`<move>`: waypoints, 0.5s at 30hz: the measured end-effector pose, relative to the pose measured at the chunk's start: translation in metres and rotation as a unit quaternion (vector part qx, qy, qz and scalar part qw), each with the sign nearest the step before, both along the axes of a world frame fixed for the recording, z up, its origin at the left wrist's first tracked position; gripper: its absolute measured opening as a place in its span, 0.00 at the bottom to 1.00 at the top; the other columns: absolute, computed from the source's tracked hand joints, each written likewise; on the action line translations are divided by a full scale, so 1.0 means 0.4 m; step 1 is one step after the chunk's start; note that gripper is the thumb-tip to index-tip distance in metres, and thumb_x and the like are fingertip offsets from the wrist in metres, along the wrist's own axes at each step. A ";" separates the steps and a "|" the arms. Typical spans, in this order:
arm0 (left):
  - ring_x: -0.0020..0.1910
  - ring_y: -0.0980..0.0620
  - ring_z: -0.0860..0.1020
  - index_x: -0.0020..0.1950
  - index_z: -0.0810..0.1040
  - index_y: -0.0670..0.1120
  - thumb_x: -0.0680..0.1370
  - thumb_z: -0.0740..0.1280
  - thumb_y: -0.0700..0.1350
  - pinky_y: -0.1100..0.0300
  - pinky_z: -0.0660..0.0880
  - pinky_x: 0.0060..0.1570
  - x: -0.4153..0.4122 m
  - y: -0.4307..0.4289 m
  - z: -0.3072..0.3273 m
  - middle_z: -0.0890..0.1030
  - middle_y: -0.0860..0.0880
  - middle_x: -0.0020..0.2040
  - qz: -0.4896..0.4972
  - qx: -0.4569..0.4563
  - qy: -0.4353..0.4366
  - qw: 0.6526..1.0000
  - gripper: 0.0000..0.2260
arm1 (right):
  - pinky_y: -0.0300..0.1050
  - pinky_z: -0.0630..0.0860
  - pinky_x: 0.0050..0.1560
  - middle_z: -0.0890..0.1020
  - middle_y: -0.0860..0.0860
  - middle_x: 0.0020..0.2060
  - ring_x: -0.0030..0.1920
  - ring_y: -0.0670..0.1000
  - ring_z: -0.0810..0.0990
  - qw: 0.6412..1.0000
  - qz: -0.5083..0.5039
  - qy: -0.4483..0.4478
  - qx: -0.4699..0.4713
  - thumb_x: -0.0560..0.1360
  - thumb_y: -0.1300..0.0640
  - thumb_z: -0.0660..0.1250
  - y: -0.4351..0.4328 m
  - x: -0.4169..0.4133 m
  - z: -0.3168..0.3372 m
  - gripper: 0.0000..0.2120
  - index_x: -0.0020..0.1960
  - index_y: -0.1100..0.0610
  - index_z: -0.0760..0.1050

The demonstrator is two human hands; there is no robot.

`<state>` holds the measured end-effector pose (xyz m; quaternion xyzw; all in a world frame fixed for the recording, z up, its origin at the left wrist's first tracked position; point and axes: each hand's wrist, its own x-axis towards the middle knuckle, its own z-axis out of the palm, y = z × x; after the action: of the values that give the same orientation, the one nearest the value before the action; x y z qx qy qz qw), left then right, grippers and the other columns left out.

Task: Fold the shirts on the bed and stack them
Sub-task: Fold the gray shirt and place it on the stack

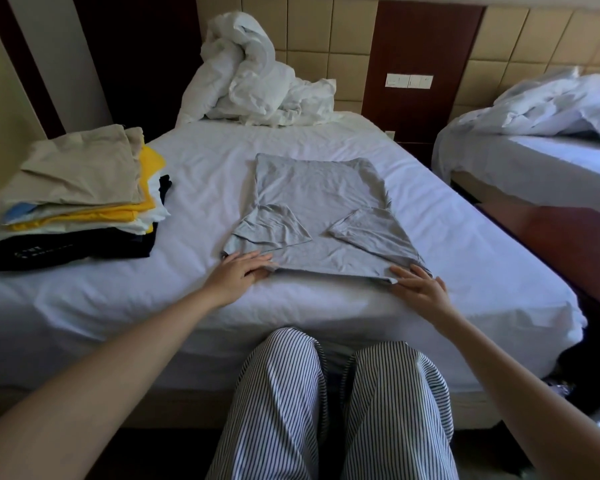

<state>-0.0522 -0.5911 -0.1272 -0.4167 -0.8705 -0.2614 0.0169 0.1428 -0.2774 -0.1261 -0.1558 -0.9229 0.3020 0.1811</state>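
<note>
A grey shirt [319, 206] lies flat on the white bed [118, 299], both sleeves folded inward over its body. My left hand [243, 271] is at the shirt's near left corner, its fingertips tucked under the near edge. At the near right corner, my right hand [418, 284] lies with fingers spread on the cloth's edge. A stack of folded shirts [80, 199] in beige, yellow, white, blue and black sits at the bed's left side.
A crumpled white duvet [253, 81] is heaped at the head of the bed. A second bed [541, 157] with rumpled bedding stands to the right across a narrow gap. My striped trouser legs [329, 407] press against the bed's near edge.
</note>
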 end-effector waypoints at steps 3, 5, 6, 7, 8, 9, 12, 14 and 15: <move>0.71 0.53 0.65 0.65 0.76 0.48 0.81 0.62 0.45 0.59 0.54 0.70 0.023 -0.001 -0.012 0.71 0.51 0.69 0.042 0.029 0.002 0.999 0.14 | 0.54 0.53 0.69 0.75 0.50 0.65 0.71 0.53 0.64 0.996 -0.037 0.070 0.041 0.74 0.59 0.68 -0.014 0.010 -0.002 0.06 0.49 0.56 0.83; 0.73 0.49 0.64 0.67 0.74 0.45 0.81 0.62 0.43 0.58 0.55 0.71 0.046 -0.003 -0.007 0.70 0.47 0.70 0.065 0.028 -0.025 0.997 0.15 | 0.62 0.63 0.65 0.78 0.55 0.61 0.68 0.59 0.69 0.990 -0.035 0.111 0.080 0.72 0.63 0.70 -0.022 0.023 -0.007 0.04 0.44 0.59 0.83; 0.72 0.48 0.64 0.68 0.73 0.44 0.81 0.62 0.43 0.59 0.55 0.71 0.061 -0.006 0.003 0.70 0.45 0.71 0.071 0.028 -0.042 0.996 0.16 | 0.64 0.66 0.62 0.79 0.56 0.60 0.65 0.61 0.71 0.988 -0.028 0.127 0.088 0.71 0.64 0.70 -0.026 0.030 -0.006 0.03 0.43 0.61 0.83; 0.71 0.47 0.66 0.68 0.73 0.43 0.80 0.62 0.42 0.60 0.57 0.70 0.078 -0.008 0.020 0.71 0.44 0.70 0.071 0.028 -0.054 0.996 0.16 | 0.66 0.68 0.60 0.80 0.57 0.58 0.63 0.62 0.73 0.986 -0.024 0.140 0.092 0.72 0.63 0.70 -0.029 0.037 0.002 0.03 0.42 0.61 0.82; 0.69 0.47 0.69 0.67 0.74 0.43 0.80 0.62 0.42 0.60 0.61 0.67 0.093 -0.012 0.036 0.73 0.44 0.68 0.066 0.026 -0.056 0.996 0.15 | 0.66 0.69 0.59 0.80 0.57 0.56 0.62 0.62 0.74 0.985 -0.021 0.147 0.091 0.73 0.62 0.68 -0.033 0.045 0.013 0.04 0.41 0.62 0.81; 0.66 0.47 0.72 0.66 0.76 0.43 0.80 0.62 0.42 0.59 0.65 0.64 0.110 -0.017 0.054 0.76 0.44 0.66 0.062 0.020 -0.051 0.997 0.14 | 0.66 0.70 0.58 0.81 0.57 0.55 0.60 0.61 0.76 0.985 -0.020 0.152 0.084 0.73 0.60 0.66 -0.039 0.053 0.027 0.06 0.42 0.61 0.81; 0.62 0.45 0.75 0.64 0.77 0.44 0.81 0.61 0.43 0.57 0.68 0.59 0.164 -0.037 0.098 0.78 0.43 0.62 0.058 0.019 -0.021 0.998 0.13 | 0.63 0.69 0.58 0.81 0.55 0.47 0.54 0.61 0.77 0.985 -0.032 0.154 0.073 0.76 0.60 0.64 -0.062 0.094 0.077 0.08 0.46 0.61 0.80; 0.61 0.45 0.75 0.62 0.78 0.43 0.81 0.60 0.43 0.58 0.68 0.54 0.204 -0.057 0.123 0.79 0.43 0.60 0.059 0.028 -0.020 0.998 0.12 | 0.61 0.65 0.59 0.80 0.54 0.43 0.50 0.61 0.78 0.985 -0.039 0.153 0.076 0.78 0.62 0.62 -0.075 0.133 0.097 0.07 0.48 0.61 0.79; 0.60 0.45 0.76 0.61 0.78 0.42 0.81 0.60 0.43 0.58 0.68 0.52 0.227 -0.069 0.138 0.79 0.44 0.59 0.059 0.035 -0.020 0.997 0.12 | 0.60 0.63 0.61 0.80 0.54 0.42 0.47 0.60 0.78 0.984 -0.044 0.153 0.086 0.78 0.63 0.61 -0.081 0.155 0.107 0.08 0.49 0.61 0.79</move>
<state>0.0385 -0.6187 -0.0720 -0.3581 -0.8843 -0.2982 0.0294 0.2049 -0.3099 -0.0833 -0.1323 -0.8991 0.2333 0.3459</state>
